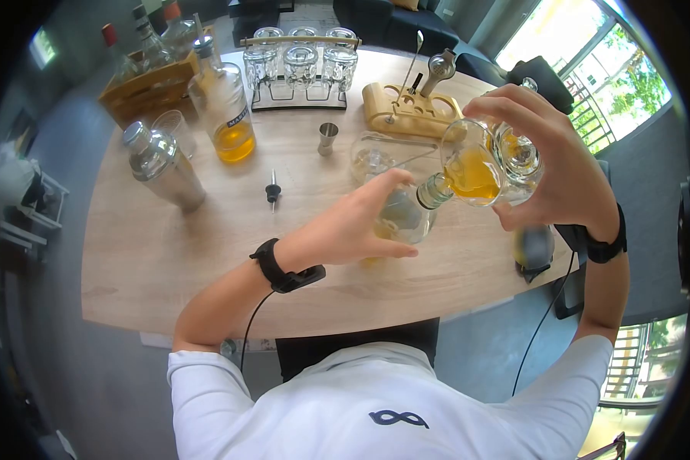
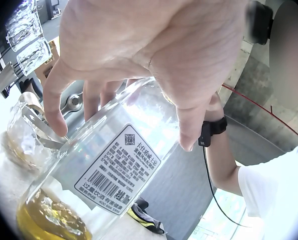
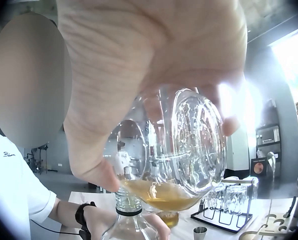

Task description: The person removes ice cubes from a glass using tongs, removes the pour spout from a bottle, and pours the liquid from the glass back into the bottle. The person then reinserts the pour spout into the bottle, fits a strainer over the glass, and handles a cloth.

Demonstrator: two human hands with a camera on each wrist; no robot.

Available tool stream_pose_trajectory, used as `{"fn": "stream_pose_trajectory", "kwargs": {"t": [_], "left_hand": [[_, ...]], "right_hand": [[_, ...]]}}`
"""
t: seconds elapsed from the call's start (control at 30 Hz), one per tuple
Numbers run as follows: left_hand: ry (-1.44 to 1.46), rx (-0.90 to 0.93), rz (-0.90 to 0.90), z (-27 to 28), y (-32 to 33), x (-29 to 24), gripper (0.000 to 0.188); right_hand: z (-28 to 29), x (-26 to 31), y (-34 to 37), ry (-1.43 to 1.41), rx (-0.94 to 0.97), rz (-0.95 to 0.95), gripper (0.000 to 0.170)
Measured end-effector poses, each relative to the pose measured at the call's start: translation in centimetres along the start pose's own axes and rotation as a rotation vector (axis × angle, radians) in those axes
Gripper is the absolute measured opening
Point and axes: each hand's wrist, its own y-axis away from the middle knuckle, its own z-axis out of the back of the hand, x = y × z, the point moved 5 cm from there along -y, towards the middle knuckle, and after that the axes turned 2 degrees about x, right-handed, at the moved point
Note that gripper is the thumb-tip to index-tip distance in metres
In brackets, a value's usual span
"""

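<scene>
My left hand [image 1: 349,218] grips a clear glass bottle [image 2: 96,162] around its upper body, thumb on one side and fingers on the other. A white label with printed text and a barcode faces the left wrist camera, and amber liquid lies at the bottle's bottom. From above, my right hand [image 1: 560,149] holds a clear drinking glass [image 1: 471,176] between thumb and fingers. The glass is tipped sideways, with amber liquid [image 3: 164,196] gathered along its lower side toward the rim. That rim is right at the bottle's open neck [image 3: 129,201].
Behind the hands are an ice bowl [image 1: 364,159] with tongs, a jigger [image 1: 327,139] and a wooden bar-tool stand [image 1: 383,111]. Leftward are a bottle pourer [image 1: 273,192], a shaker [image 1: 165,169], an amber-filled bottle [image 1: 230,123] and a wooden crate [image 1: 142,88]. A glass rack [image 1: 299,106] stands at the back.
</scene>
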Motion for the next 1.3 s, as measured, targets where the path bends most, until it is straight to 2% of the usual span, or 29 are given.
{"fn": "stream_pose_trajectory", "kwargs": {"t": [0.43,0.5,1.3], "left_hand": [[0.001,0.023,0.019,-0.21,-0.16,0.12,0.094],[0.001,0.026,0.019,-0.21,-0.19,0.10,0.094],[-0.002,0.027,0.016,-0.24,-0.14,0.11,0.096]], "right_hand": [[0.11,-0.06,-0.39,0.036,0.041,0.039,0.081],[0.00,-0.26,-0.37,0.081,0.025,0.060,0.093],[0.42,0.62,-0.94,0.131,0.082,0.053,0.091]]}}
